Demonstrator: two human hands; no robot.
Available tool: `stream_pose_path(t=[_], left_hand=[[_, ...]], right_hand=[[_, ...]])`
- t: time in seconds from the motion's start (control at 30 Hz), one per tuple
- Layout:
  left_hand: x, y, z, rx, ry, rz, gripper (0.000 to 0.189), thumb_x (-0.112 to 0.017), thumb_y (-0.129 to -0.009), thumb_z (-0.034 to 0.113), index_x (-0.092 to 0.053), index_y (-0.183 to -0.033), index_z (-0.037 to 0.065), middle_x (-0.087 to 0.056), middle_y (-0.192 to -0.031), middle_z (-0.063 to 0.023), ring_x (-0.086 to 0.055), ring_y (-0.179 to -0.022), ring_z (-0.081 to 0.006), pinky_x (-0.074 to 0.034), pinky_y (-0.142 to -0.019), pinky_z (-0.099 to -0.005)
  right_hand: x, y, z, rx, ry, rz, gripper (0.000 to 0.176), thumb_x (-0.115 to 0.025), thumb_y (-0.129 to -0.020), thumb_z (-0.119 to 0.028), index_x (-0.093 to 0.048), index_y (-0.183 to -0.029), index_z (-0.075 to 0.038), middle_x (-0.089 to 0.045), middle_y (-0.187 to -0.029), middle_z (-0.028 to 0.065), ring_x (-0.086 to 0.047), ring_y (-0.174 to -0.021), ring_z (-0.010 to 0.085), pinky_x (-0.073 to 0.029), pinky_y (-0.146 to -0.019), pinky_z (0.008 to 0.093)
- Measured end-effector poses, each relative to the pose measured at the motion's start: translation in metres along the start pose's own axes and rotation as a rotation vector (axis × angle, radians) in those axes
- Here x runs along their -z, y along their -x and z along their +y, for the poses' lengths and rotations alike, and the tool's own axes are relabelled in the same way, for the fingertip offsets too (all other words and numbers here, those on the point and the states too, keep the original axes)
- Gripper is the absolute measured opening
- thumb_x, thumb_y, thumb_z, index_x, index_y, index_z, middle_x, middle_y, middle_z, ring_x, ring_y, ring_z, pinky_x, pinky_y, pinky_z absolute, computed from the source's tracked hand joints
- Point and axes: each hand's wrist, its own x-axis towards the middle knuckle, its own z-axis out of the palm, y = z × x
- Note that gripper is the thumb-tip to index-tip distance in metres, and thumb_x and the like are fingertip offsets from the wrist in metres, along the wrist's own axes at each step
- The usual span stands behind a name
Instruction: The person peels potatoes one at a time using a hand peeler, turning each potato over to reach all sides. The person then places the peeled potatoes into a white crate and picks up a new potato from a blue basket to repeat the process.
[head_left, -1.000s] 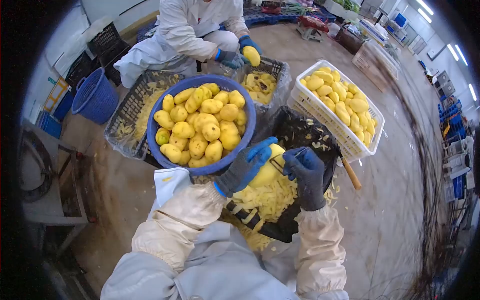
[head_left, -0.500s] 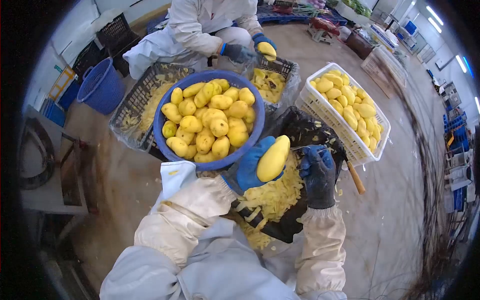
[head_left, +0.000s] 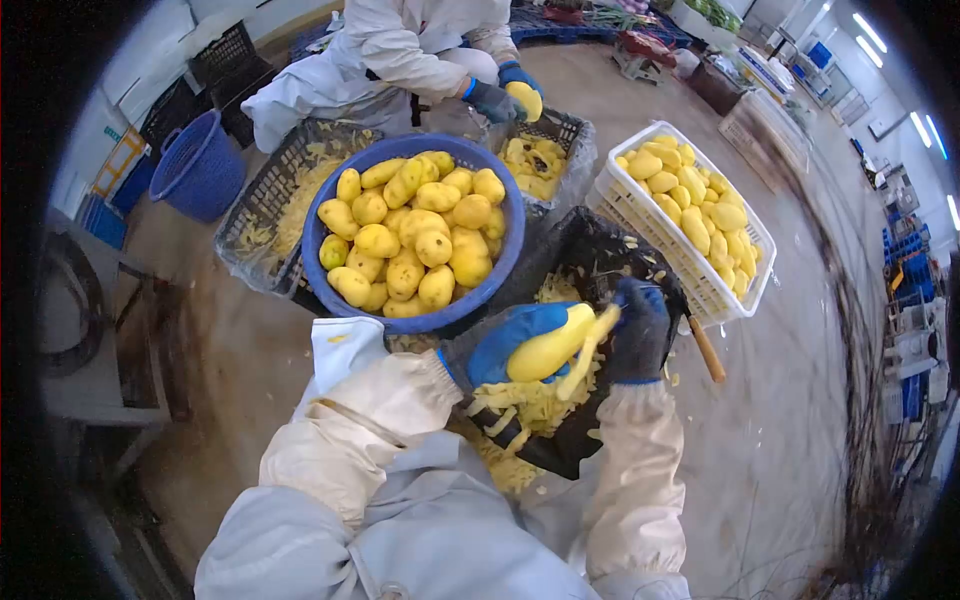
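Note:
My left hand [head_left: 490,350], in a blue and dark glove, cradles a smooth yellow potato [head_left: 545,347], tilted up to the right. At the potato's right side is my gloved right hand [head_left: 640,330], fingers closed around a thin peeler that is mostly hidden and smeared by motion. A long strip of peel [head_left: 588,358] hangs between the potato and the right hand. Below both hands, a heap of peelings [head_left: 545,412] lies in a container lined with black plastic [head_left: 565,455]. Just left of it stands a blue basin [head_left: 512,225] heaped with potatoes [head_left: 405,235].
At right stands a white crate [head_left: 690,285] of peeled potatoes [head_left: 690,190]. A wooden handle [head_left: 706,350] juts over the black liner's edge. Across from me, a co-worker's gloved hands [head_left: 495,98] hold a potato between two lined crates. A blue basket [head_left: 198,168] stands far left.
The potato has tipped lower in my left hand. My right hand has risen slightly, and a strip of peel now comes away beside the potato.

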Motion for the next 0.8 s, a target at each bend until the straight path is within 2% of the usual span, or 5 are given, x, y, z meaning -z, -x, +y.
stream_pose_path(t=[0.17, 0.27, 0.43, 0.63, 0.8], left_hand=[[0.029, -0.003, -0.003, 0.029, 0.499, -0.067, 0.049, -0.055, -0.094, 0.028, -0.044, -0.131, -0.001, -0.058, -0.118, -0.0141, -0.059, -0.104, -0.0206, -0.05, -0.088, -0.0351], [0.033, 0.002, 0.002, -0.636, -0.894, 0.171, 0.057, -0.068, -0.082, 0.002, -0.039, -0.131, 0.0, -0.054, -0.123, -0.0163, -0.055, -0.113, -0.0231, -0.047, -0.094, -0.0378], [0.065, -0.003, -0.03, -0.753, -0.856, 0.122, 0.061, -0.066, -0.082, 0.0, -0.036, -0.135, 0.003, -0.051, -0.131, -0.0157, -0.052, -0.117, -0.0223, -0.045, -0.097, -0.0359], [0.021, -0.005, -0.005, 0.102, 0.448, -0.087, 0.028, -0.047, -0.096, 0.021, -0.054, -0.115, 0.001, -0.06, -0.113, -0.0152, -0.06, -0.104, -0.0203, -0.051, -0.086, -0.035], [0.023, 0.0, 0.008, -0.558, -0.543, 0.172, 0.054, -0.074, -0.074, 0.003, -0.046, -0.121, 0.002, -0.058, -0.114, -0.0146, -0.059, -0.103, -0.0238, -0.049, -0.089, -0.0357]], right_hand=[[-0.017, 0.017, -0.042, -0.137, -0.177, -0.06, 0.011, -0.06, -0.089, -0.016, -0.058, -0.086, -0.005, -0.056, -0.068, 0.0012, -0.05, -0.054, 0.0085, -0.04, -0.048, 0.0199], [-0.05, 0.066, -0.052, -0.184, 0.008, -0.329, 0.012, -0.064, -0.086, -0.013, -0.059, -0.088, -0.002, -0.061, -0.076, 0.0042, -0.056, -0.058, 0.0093, -0.043, -0.052, 0.02], [-0.055, 0.066, -0.046, -0.242, 0.106, -0.25, 0.008, -0.065, -0.085, -0.011, -0.062, -0.086, -0.003, -0.062, -0.074, 0.0026, -0.056, -0.058, 0.0083, -0.041, -0.051, 0.0198], [-0.004, 0.003, -0.024, 0.14, 0.137, 0.066, 0.013, -0.059, -0.09, -0.018, -0.062, -0.085, -0.006, -0.055, -0.067, -0.0012, -0.048, -0.055, 0.0067, -0.038, -0.051, 0.0195], [-0.052, 0.075, -0.037, -0.067, 0.041, -0.321, 0.012, -0.065, -0.086, -0.014, -0.063, -0.09, -0.003, -0.063, -0.076, 0.0034, -0.057, -0.059, 0.009, -0.041, -0.049, 0.0205]])
